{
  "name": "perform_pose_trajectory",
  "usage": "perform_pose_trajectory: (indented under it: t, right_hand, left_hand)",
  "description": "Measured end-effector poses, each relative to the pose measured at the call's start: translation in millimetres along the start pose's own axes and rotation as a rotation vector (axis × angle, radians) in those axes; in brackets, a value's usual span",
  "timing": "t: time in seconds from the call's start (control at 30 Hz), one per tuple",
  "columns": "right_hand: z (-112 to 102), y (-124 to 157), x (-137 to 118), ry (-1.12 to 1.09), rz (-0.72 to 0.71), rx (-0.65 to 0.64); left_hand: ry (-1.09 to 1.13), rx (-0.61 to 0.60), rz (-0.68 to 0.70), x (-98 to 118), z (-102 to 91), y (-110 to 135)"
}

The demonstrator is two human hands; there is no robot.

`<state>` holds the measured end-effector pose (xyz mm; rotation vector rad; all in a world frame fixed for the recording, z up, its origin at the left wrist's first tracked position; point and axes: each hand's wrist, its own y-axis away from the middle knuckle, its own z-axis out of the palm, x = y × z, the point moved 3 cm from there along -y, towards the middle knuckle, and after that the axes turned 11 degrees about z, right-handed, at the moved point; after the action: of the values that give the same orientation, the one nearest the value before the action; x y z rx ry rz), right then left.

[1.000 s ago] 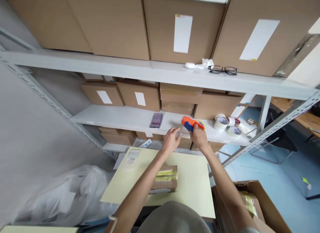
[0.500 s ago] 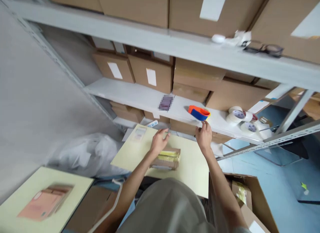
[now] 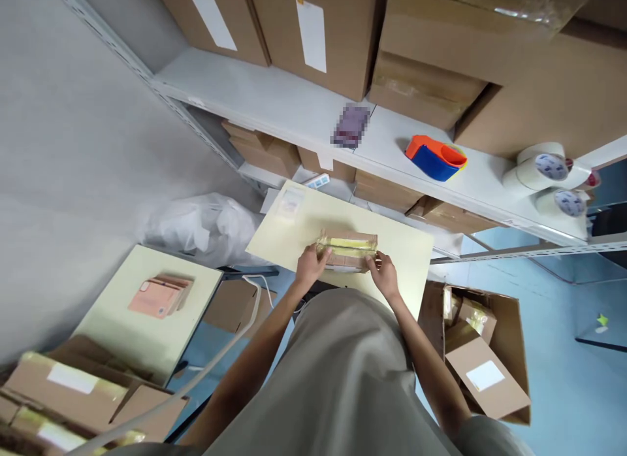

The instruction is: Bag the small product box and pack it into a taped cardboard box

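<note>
A small cardboard box (image 3: 350,238) with yellowish tape along its top lies on the pale yellow tabletop (image 3: 406,266) in front of me. My left hand (image 3: 311,265) grips its left end, thumb on the near top edge. At the opposite end, my right hand (image 3: 383,274) holds the right corner with bent fingers. The box's underside is hidden. A flat card-like piece (image 3: 290,202) rests at the tabletop's far left corner.
Beyond the table, a shelf (image 3: 294,116) carries an orange-and-blue plastic object (image 3: 435,157), tape rolls (image 3: 548,172) and large cartons (image 3: 318,44). An open carton (image 3: 512,351) of boxes stands right. Pink booklets (image 3: 159,297) lie on the left table (image 3: 117,332).
Both hands have come down and closed on the ends of the taped box; before, they were raised apart above the table. The view has tilted further downward.
</note>
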<state>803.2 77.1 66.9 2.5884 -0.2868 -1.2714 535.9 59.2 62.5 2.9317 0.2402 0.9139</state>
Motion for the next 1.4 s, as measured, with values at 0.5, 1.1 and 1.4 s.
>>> perform_pose_trajectory:
  t: [0.5,1.1,1.4]
  right_hand:
    - [-38.2,-14.0,25.9,0.181,-0.037,0.006]
    - [-1.6,-61.0,70.6,-0.072,0.113,-0.142]
    - [-30.6,-32.9,43.9,-0.327,-0.011,0.055]
  left_hand:
    - [0.289,0.004,0.135,-25.3,20.1,-12.0]
    - [0.403,-0.103,0.011,-25.2,53.2,-66.2]
    - [0.687,0.072,-0.04,-7.0,23.9,-38.2]
